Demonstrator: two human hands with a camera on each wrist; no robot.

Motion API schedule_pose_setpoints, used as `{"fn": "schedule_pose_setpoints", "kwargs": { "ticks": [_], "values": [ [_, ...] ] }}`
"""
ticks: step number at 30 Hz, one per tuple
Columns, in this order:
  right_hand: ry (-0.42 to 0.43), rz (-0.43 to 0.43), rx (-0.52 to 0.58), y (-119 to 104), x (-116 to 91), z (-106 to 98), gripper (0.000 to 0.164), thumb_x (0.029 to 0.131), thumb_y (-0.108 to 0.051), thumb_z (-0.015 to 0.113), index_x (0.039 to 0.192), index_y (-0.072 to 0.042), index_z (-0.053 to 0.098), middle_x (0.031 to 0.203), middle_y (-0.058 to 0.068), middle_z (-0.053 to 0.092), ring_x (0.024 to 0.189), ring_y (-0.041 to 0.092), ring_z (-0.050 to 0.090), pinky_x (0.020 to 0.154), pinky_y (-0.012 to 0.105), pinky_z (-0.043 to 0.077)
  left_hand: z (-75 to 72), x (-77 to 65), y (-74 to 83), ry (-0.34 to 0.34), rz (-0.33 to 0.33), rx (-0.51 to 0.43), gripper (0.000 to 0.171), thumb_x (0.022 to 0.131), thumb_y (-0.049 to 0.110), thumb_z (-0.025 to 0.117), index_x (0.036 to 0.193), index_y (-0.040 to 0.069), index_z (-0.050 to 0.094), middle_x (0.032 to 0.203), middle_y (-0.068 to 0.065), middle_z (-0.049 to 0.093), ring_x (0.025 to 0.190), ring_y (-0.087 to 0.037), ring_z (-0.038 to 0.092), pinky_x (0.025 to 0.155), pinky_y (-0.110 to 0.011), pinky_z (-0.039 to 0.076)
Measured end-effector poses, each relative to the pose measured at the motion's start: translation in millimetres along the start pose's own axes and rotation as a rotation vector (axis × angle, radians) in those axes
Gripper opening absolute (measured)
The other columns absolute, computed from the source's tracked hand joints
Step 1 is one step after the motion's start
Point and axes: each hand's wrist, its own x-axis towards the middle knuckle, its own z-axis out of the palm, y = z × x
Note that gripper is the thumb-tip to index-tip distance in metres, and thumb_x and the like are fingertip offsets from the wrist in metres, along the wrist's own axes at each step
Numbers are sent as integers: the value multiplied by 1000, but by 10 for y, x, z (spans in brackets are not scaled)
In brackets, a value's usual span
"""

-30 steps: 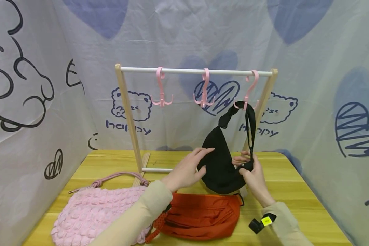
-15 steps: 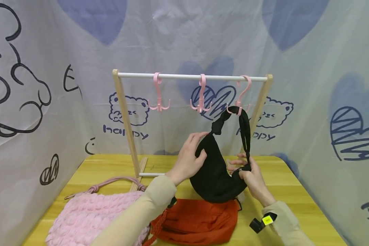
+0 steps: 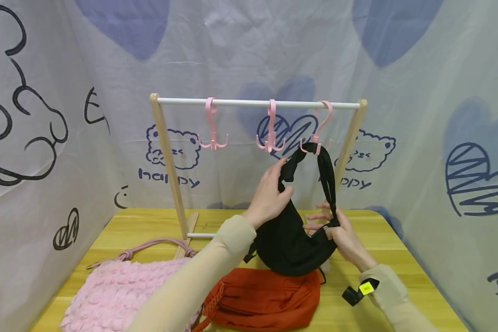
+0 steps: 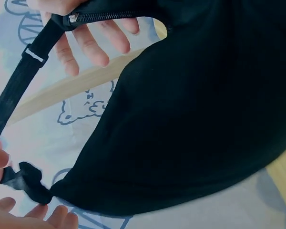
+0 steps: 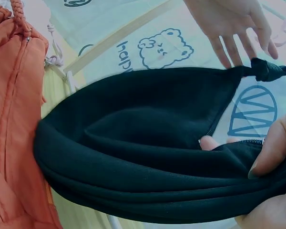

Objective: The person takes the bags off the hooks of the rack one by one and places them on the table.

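A black shoulder bag (image 3: 292, 251) hangs by its strap from the rightmost pink hook (image 3: 321, 122) on a white rail. My right hand (image 3: 348, 237) pinches the bag's right corner, thumb in front and several fingers behind, near the zip (image 4: 109, 17). Beside the strap's knot (image 4: 31, 183) is my left hand (image 3: 269, 196), fingers extended and thumb apart; its fingertips lie at the knot, and firm contact is hard to tell. In the right wrist view the bag's dark front (image 5: 133, 124) bulges and its opening edge shows.
Two more pink hooks, one left (image 3: 212, 124) and one in the middle (image 3: 271, 124), hang from the rail (image 3: 240, 102). On the wooden table (image 3: 382, 258) lie a red-orange bag (image 3: 269, 295) below the black one and a puffy pink bag (image 3: 120, 295) at left.
My left hand has risen along the bag's left side toward the strap knot. The right hook and the strap have shifted left along the rail. My right hand keeps its grip on the corner.
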Motion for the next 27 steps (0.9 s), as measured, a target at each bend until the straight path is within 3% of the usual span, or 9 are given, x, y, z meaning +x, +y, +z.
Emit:
{"fn": "schedule_pose_setpoints", "kwargs": {
  "ticks": [5,10,15,18,22,27],
  "values": [
    [-59,-12,19,-4,18,-80,74,72,24,30,131,-18,42,113,0,69,99,15,76,85,32,60,114,111,46,2,-56,-55,72,95,21,53,161,19,24,159,-12,38,144,-29,42,119,-46,36],
    [-66,-54,-16,-4,55,-180,73,72,25,29,132,-16,43,113,1,69,98,14,76,85,31,61,148,143,92,29,-38,-94,72,93,19,53,160,20,26,160,-10,39,145,-28,42,119,-45,36],
    [39,-107,-170,-33,101,-256,65,74,24,31,135,0,40,108,1,70,95,12,76,82,27,60,116,111,126,26,-31,-111,71,93,19,53,159,22,28,154,-9,44,135,-27,50,112,-46,43],
    [127,-113,-289,-61,123,-265,62,76,22,33,136,7,40,109,11,70,92,7,74,82,25,59,98,97,152,23,-35,-122,69,93,21,53,158,23,30,152,-9,46,131,-26,52,110,-46,44],
    [210,-122,-420,-107,150,-255,58,80,20,35,136,7,44,117,30,65,93,4,71,85,20,55,91,106,212,9,-31,-157,65,94,22,51,157,21,33,153,-8,46,132,-26,52,112,-46,43],
    [259,-150,-529,-158,197,-228,50,84,16,37,132,5,47,116,27,66,98,18,71,88,15,50,85,124,309,-17,-77,-216,61,97,26,49,156,25,35,149,-9,49,131,-26,52,109,-48,45]
  ]
}}
